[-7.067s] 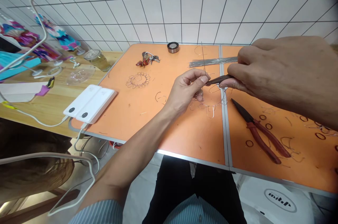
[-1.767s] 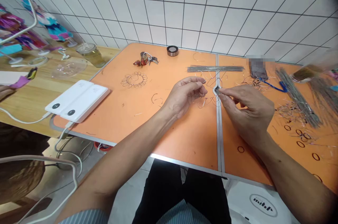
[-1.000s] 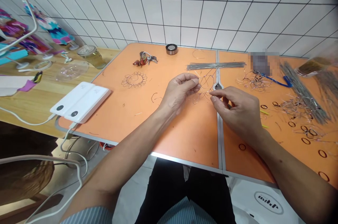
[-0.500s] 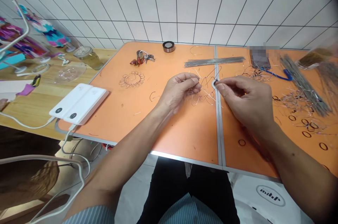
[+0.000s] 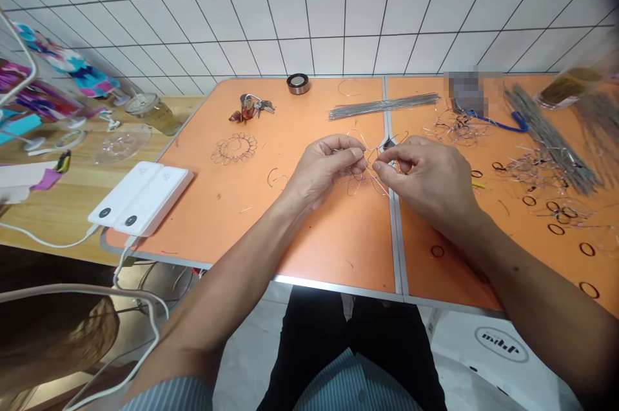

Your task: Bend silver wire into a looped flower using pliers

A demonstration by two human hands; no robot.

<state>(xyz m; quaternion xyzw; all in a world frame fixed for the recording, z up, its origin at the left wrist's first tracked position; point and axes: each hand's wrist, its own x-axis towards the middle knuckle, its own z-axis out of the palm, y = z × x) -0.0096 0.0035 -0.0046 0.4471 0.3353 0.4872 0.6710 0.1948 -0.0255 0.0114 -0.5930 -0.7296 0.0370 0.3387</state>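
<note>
Thin looped wire (image 5: pixel 355 184) hangs between my two hands above the orange table. My left hand (image 5: pixel 336 162) pinches it between thumb and fingers. Close by on the right, my right hand (image 5: pixel 420 172) has thumb and forefinger pressed together on the same wire. A dark pointed tip (image 5: pixel 388 144) shows just behind the right fingers; what it belongs to is hidden. To the left, a flower-shaped wire ring (image 5: pixel 235 149) lies flat on the table.
A bundle of straight wires (image 5: pixel 382 106) and a tape roll (image 5: pixel 298 83) lie at the back. Rightward are tangled wire pieces (image 5: pixel 532 172), dark rings (image 5: pixel 556 229) and a thick wire bundle (image 5: pixel 556 143). White power banks (image 5: pixel 140 198) sit at the left edge.
My right hand has moved left, closer to my left hand, and its fingers now meet the wire. The whole view has shifted slightly.
</note>
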